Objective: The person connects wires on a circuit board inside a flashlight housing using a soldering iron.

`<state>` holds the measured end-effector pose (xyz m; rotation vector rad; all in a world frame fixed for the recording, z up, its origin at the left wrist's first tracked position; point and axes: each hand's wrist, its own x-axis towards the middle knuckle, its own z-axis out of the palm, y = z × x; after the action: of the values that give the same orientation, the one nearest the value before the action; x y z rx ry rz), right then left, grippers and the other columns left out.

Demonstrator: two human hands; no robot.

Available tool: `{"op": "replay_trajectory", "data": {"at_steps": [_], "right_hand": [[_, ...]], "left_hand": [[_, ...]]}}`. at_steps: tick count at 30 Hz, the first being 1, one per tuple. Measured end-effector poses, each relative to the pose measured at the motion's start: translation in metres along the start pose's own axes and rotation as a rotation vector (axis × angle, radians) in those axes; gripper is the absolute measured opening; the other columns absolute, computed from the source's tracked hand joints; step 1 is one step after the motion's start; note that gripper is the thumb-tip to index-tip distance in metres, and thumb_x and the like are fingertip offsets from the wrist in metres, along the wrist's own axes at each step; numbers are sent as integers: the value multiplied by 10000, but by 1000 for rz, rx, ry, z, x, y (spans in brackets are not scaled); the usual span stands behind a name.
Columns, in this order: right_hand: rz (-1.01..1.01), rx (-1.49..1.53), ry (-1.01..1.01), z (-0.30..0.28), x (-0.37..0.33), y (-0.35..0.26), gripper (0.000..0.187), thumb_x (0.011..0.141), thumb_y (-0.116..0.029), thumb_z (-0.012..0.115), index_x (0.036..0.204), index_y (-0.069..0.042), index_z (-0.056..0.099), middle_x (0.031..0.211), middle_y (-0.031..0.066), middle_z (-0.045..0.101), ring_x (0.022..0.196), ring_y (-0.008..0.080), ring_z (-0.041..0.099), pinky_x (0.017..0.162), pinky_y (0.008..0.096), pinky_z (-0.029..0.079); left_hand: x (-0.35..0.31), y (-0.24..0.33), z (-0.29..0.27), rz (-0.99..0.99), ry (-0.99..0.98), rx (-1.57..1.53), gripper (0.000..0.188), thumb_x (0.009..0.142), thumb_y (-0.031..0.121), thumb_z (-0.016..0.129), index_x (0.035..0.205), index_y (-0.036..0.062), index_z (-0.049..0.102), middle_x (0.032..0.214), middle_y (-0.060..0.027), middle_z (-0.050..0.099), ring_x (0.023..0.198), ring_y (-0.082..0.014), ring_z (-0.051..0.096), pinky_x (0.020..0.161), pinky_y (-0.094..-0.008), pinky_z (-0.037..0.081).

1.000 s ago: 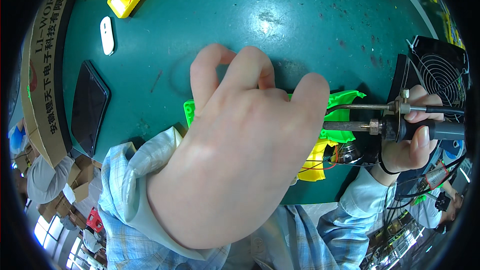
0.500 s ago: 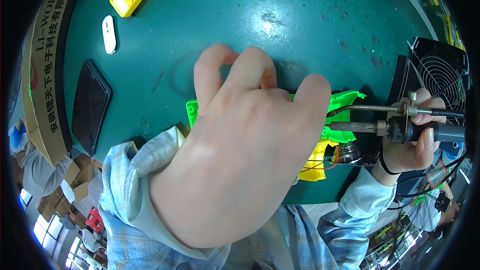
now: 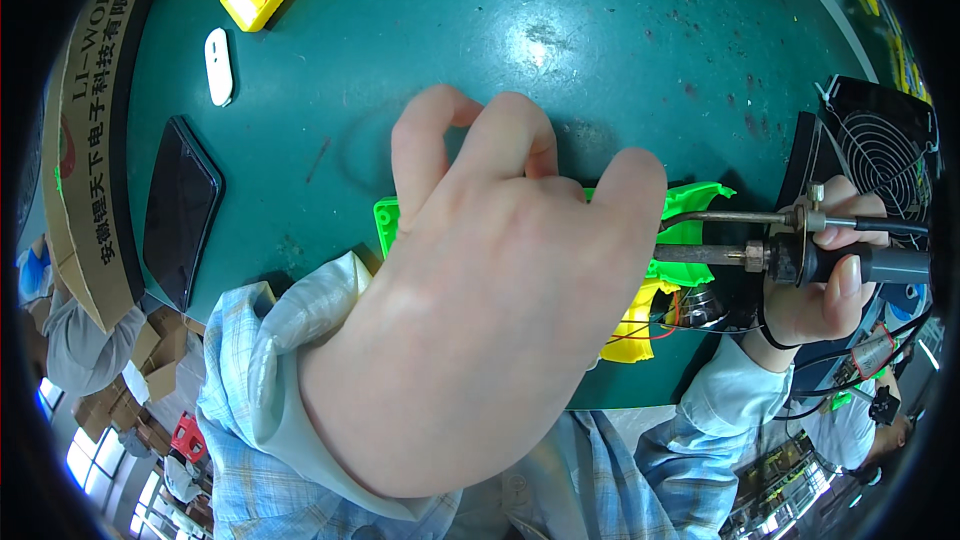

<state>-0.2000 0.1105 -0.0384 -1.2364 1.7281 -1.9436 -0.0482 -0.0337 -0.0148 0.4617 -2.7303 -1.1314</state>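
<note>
My left hand [image 3: 490,280] spreads over a green plastic housing [image 3: 388,223], its fingers bent down onto it. The back of the hand covers most of the housing and hides the fingertips. From the right, my right hand [image 3: 845,285] grips a soldering iron [image 3: 888,265] with a thin metal feed tube [image 3: 735,218] clamped above its shaft. Both the iron's tip and the tube's end disappear behind my left thumb, over the housing. Just below the housing's right end sit a yellow plastic piece [image 3: 628,345] and a shiny round lamp reflector [image 3: 702,306], with thin red and black wires.
On the left lie a black phone [image 3: 183,210] and a small white oval object [image 3: 218,68], beside a cardboard box [image 3: 90,160]. Yellow holders with blue cylinders [image 3: 250,5] rest at the far left. A black fan with a wire guard [image 3: 880,155] stands at right.
My right hand has shifted very slightly left with the soldering iron. My left hand and the housing have edged a touch to the right.
</note>
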Motion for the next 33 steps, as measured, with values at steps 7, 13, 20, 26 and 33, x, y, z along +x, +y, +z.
{"op": "replay_trajectory", "data": {"at_steps": [7,13,20,26,33], "right_hand": [[-6,12,-9,2,1,0,246,730,-222,499,710,21,470,713,97,425,580,170,444,504,253,393],[-26,0,-17,-2,1,1,251,721,-225,507,719,24,470,716,97,427,581,169,445,503,253,398],[11,40,-33,0,1,2,263,708,-242,515,699,18,475,717,88,423,593,168,432,511,268,398],[20,43,27,-4,-3,1,271,692,-260,512,679,7,470,706,75,419,585,164,417,510,268,378],[20,5,74,-2,-2,0,291,689,-288,511,658,-5,449,688,74,415,560,160,401,482,260,360]], "left_hand": [[4,10,-10,-52,-81,108,244,615,-30,593,754,98,439,606,-6,500,782,-220,458,815,-425,265],[1,1,-1,16,14,-6,247,606,-35,595,742,101,438,607,2,499,779,-215,458,809,-422,265],[-2,0,-3,-11,21,16,248,600,-29,600,741,102,444,603,4,493,773,-214,461,801,-422,273],[-1,0,5,-61,12,25,202,617,0,592,711,103,446,597,0,484,765,-211,463,801,-407,272],[1,2,-3,-67,-10,-14,203,621,-1,587,715,104,441,574,-7,482,760,-213,459,804,-403,264]]}}
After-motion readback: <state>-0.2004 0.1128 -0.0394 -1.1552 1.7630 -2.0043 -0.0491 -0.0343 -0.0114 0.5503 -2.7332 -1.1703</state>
